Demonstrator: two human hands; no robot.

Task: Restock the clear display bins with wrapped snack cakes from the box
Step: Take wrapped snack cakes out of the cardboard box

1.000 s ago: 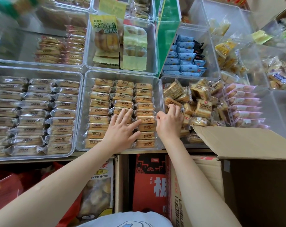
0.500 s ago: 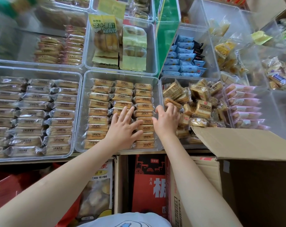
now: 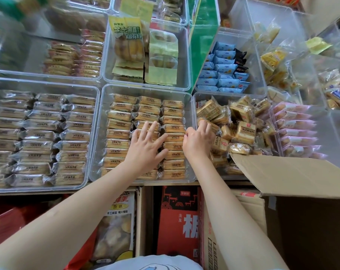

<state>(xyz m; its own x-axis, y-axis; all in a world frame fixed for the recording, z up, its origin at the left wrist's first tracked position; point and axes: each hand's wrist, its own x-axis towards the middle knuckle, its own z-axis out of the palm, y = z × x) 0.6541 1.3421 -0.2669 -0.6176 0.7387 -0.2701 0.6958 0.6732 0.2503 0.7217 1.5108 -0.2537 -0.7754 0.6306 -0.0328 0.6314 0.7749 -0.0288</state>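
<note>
Shelves of clear bins fill the whole view, each one with its own kind of snack, so a customer can see the goods from above. At the centre stands the middle bin [image 3: 99, 133], where the wrapped snack cakes [image 3: 118, 115] lie in three tidy columns, labels up. The left hand [image 3: 145, 147] rests flat on the middle column, fingers straight and spread wide; I think it keeps the rows pressed so they do not slide. The right hand [image 3: 199, 142] is at three o'clock from it, just over the wall between this bin and the right bin [image 3: 194, 106]. Its fingers are curled down among the loose yellow packets [image 3: 243, 131], but I cannot tell if they really pinch one. These packets lie in a heap, tilted every way, probably only poured in and not yet arranged. At four o'clock the cardboard box [image 3: 292, 176] stands open, its flap leaning toward the right bin, near enough for a short reach. Its inside is dark, so the remaining stock is hidden.
</note>
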